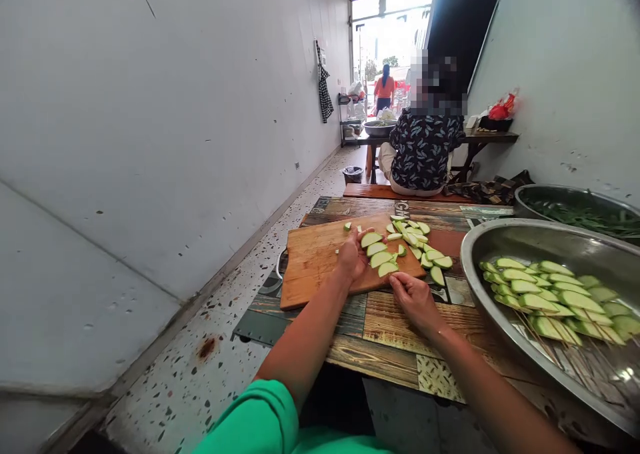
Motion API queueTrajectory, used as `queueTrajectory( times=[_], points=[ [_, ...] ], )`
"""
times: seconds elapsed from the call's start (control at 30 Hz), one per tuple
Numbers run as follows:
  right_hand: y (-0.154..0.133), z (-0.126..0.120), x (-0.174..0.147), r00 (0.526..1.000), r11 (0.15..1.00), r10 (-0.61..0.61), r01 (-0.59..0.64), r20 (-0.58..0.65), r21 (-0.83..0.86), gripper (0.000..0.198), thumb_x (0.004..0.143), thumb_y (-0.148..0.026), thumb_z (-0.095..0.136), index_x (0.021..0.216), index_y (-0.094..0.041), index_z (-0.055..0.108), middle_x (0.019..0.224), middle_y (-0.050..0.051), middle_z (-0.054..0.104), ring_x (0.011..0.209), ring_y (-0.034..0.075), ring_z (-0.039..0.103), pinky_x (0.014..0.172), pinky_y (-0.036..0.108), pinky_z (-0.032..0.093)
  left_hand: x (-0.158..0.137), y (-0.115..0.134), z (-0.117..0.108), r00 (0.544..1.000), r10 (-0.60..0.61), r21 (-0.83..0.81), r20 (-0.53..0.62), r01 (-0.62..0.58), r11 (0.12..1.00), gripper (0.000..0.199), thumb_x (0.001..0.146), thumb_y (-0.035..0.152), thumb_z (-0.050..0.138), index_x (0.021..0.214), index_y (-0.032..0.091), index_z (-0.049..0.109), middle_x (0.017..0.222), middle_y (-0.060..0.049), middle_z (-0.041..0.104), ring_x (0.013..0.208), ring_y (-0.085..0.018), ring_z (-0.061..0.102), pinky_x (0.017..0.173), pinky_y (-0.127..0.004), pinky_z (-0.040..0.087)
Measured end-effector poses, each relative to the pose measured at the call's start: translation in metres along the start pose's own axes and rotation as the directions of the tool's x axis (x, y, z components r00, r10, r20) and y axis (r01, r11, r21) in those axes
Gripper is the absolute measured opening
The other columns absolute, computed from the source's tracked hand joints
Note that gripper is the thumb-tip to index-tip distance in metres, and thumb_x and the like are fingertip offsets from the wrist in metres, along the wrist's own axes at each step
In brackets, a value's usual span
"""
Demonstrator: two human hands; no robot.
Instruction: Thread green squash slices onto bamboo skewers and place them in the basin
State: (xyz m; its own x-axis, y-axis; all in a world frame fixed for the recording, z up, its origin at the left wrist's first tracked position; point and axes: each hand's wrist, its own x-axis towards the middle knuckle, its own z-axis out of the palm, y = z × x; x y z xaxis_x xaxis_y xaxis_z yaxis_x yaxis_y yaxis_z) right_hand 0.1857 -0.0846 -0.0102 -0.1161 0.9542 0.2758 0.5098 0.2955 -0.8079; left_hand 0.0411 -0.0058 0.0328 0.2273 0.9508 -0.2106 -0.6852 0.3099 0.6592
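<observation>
Over the cutting board (313,264), my left hand (353,259) is closed around a row of half-round zucchini slices (382,258), pale green with darker rind. My right hand (414,299) pinches at the near end of that row, where the skewer comes out; the thin stick itself is mostly hidden by my fingers. Loose zucchini slices (419,238) are heaped on the right part of the board and spill onto the table. To the right, a large metal basin (473,257) holds several finished zucchini skewers (545,293), their sticks pointing toward me.
Behind the basin stands a second metal bowl (525,197) with green leafy vegetables. The wood-patterned table (395,324) has its near edge close to my body. Beyond it, a person in a dark patterned shirt (425,151) sits on a bench (367,191). A white wall (200,121) runs along the left.
</observation>
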Motion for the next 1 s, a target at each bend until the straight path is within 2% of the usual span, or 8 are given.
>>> queueTrajectory(
  times=[0.13, 0.3, 0.4, 0.53, 0.63, 0.77, 0.87, 1.0],
  points=[
    [0.006, 0.006, -0.005, 0.998, 0.987, -0.038, 0.03, -0.047, -0.16, 0.026, 0.089, -0.032, 0.045, 0.091, -0.017, 0.066, 0.081, 0.006, 0.07, 0.071, 0.017, 0.062, 0.065, 0.024, 0.041, -0.003, 0.0, 0.0, 1.0, -0.015, 0.042, 0.008, 0.014, 0.999, 0.043, 0.094, 0.045, 0.029, 0.092, 0.016, 0.06, 0.077, -0.008, 0.066, 0.069, -0.017, 0.064, 0.066, -0.03, 0.052],
    [-0.02, -0.004, -0.017, 0.983, 0.915, -0.152, 0.1, -0.104, -0.392, 0.026, 0.091, -0.021, 0.039, 0.084, -0.015, 0.064, 0.078, 0.008, 0.069, 0.068, 0.016, 0.063, 0.063, 0.023, 0.039, 0.003, -0.006, -0.01, 0.981, 0.083, 0.182, -0.174, -0.051, 0.982, 0.039, 0.094, 0.043, 0.032, 0.094, 0.015, 0.059, 0.076, -0.006, 0.066, 0.063, -0.013, 0.063, 0.059, -0.025, 0.05],
    [-0.057, -0.034, -0.036, 0.968, 0.903, -0.221, 0.156, -0.119, -0.401, 0.028, 0.092, -0.021, 0.038, 0.082, -0.016, 0.064, 0.076, 0.006, 0.068, 0.068, 0.015, 0.063, 0.062, 0.022, 0.039, 0.01, -0.009, -0.016, 0.947, 0.205, 0.277, -0.249, -0.133, 0.952, 0.025, 0.092, 0.032, 0.039, 0.092, 0.016, 0.058, 0.071, -0.002, 0.065, 0.058, -0.01, 0.061, 0.059, -0.022, 0.05],
    [-0.089, -0.107, -0.064, 0.978, 0.878, -0.178, 0.108, -0.11, -0.466, 0.025, 0.092, -0.023, 0.042, 0.094, -0.018, 0.066, 0.081, 0.005, 0.07, 0.066, 0.014, 0.062, 0.06, 0.021, 0.039, 0.006, -0.014, -0.016, 0.963, 0.221, 0.45, -0.158, -0.129, 0.884, 0.017, 0.087, 0.024, 0.047, 0.089, 0.013, 0.059, 0.07, -0.004, 0.067, 0.059, -0.012, 0.063, 0.059, -0.022, 0.05],
    [-0.073, -0.173, -0.066, 0.988, 0.749, 0.036, -0.126, -0.15, -0.651, 0.023, 0.089, -0.023, 0.047, 0.088, -0.016, 0.069, 0.078, 0.005, 0.07, 0.065, 0.015, 0.061, 0.058, 0.022, 0.037, 0.004, -0.017, -0.015, 0.962, 0.234, 0.534, -0.143, -0.124, 0.836, 0.014, 0.083, 0.02, 0.05, 0.089, 0.012, 0.06, 0.068, -0.004, 0.067, 0.057, -0.011, 0.063, 0.057, -0.021, 0.049],
    [-0.021, -0.238, -0.056, 0.894, 0.49, 0.366, -0.422, -0.26, -0.763, 0.024, 0.084, -0.015, 0.049, 0.075, -0.012, 0.071, 0.081, 0.012, 0.07, 0.075, 0.019, 0.062, 0.06, 0.024, 0.036, 0.009, -0.02, -0.017, 0.963, 0.225, 0.568, -0.15, -0.103, 0.817, 0.011, 0.081, 0.015, 0.052, 0.088, 0.013, 0.06, 0.066, -0.002, 0.066, 0.053, -0.009, 0.06, 0.054, -0.019, 0.048],
    [0.012, -0.251, -0.056, 0.861, 0.487, 0.403, -0.49, -0.311, -0.723, 0.018, 0.077, -0.011, 0.056, 0.065, -0.012, 0.069, 0.075, 0.012, 0.07, 0.071, 0.018, 0.062, 0.06, 0.023, 0.037, 0.014, -0.021, -0.023, 0.969, 0.191, 0.585, -0.157, -0.064, 0.808, 0.01, 0.08, 0.014, 0.053, 0.087, 0.015, 0.06, 0.067, -0.001, 0.067, 0.055, -0.009, 0.061, 0.056, -0.019, 0.049],
    [0.032, -0.236, -0.06, 0.823, 0.54, 0.363, -0.568, -0.437, -0.622, 0.016, 0.074, -0.017, 0.064, 0.059, -0.012, 0.065, 0.068, 0.008, 0.068, 0.068, 0.013, 0.06, 0.059, 0.02, 0.036, 0.018, -0.02, -0.032, 0.971, 0.169, 0.597, -0.167, -0.037, 0.802, 0.008, 0.079, 0.017, 0.056, 0.084, 0.018, 0.061, 0.068, 0.0, 0.068, 0.06, -0.01, 0.065, 0.059, -0.018, 0.052]
  ],
)
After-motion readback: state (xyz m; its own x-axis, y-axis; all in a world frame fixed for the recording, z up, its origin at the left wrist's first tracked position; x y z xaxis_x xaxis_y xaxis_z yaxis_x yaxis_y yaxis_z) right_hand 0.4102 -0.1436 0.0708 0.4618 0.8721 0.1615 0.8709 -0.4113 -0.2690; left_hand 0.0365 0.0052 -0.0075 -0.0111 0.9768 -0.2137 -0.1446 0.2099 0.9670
